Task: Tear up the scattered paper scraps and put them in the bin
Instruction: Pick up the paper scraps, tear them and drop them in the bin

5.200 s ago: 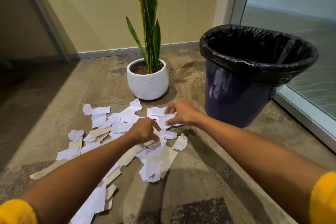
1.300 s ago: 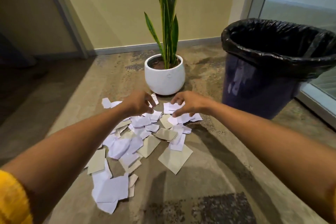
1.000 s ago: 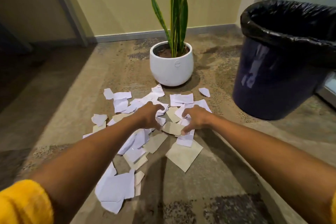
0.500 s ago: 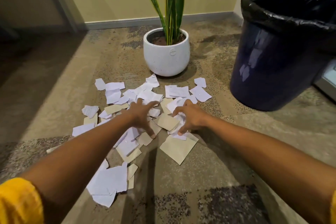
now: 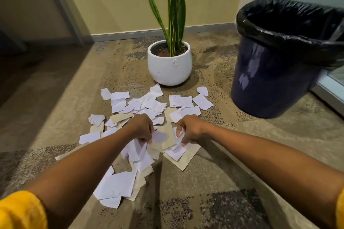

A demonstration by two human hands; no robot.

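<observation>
— On the carpet (image 5: 214,182), what are the hands doing?
— Left hand (image 5: 142,129) pinches a white scrap (image 5: 159,136); right hand (image 5: 189,130) grips crumpled white paper (image 5: 179,140).
— And the rest?
— Scattered scraps (image 5: 147,104) lie around both hands; the bin (image 5: 275,80) stands at two o'clock, well apart.

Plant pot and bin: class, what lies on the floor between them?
In the head view, the floor between the pot and the bin is bare carpet. The nearest paper scraps lie closer to the camera, outside that stretch.
</observation>
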